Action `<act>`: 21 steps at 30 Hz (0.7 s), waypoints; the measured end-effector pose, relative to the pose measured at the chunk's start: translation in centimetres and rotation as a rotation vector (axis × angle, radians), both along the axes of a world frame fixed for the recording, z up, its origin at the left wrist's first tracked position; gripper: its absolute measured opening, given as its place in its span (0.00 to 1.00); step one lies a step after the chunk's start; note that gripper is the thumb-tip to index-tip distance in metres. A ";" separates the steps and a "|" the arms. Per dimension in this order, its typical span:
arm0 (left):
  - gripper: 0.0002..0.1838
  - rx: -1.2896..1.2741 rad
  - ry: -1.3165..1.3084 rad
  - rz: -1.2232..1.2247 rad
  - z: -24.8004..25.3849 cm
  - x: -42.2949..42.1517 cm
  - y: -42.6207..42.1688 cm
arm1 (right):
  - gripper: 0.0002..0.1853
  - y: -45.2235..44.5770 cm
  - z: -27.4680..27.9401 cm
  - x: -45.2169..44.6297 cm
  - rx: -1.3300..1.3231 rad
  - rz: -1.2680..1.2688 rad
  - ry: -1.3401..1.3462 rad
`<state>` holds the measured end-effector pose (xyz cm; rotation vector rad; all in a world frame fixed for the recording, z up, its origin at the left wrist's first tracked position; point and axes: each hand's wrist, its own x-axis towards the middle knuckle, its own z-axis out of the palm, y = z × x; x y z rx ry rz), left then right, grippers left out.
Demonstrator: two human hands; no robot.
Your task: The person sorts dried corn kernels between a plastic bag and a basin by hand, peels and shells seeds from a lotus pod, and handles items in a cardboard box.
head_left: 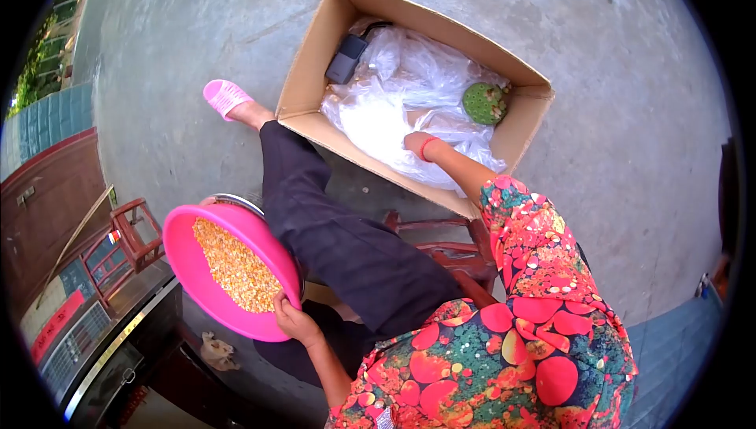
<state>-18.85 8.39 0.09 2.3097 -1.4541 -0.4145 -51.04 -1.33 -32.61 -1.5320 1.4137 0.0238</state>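
Observation:
My left hand [294, 320] grips the near rim of a pink plastic basin [183, 260], which tilts beside my leg. Yellow corn kernels [236, 266] lie in a heap across its bottom. My right hand [417, 144], with a red band at the wrist, reaches into a cardboard box [512, 63] among clear plastic bags [370, 126]. Its fingers are mostly hidden against the plastic, so their hold does not show. A green lotus seed pod [483, 104] sits at the right end of the box, and a dark grey device [346, 59] with a black cable is at the left end.
A reddish wooden stool [453, 249] stands under the box's near side. Part of a metal rim [240, 202] shows behind the basin. At left are a small wooden chair [135, 236] and a dark cabinet [142, 350]. A crumpled bag [218, 352] lies on the concrete floor [630, 114].

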 end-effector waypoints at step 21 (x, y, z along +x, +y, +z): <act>0.16 0.029 -0.013 0.029 0.6 -0.7 -0.1 | 0.15 -1.5 3.5 -2.5 0.050 -0.051 0.118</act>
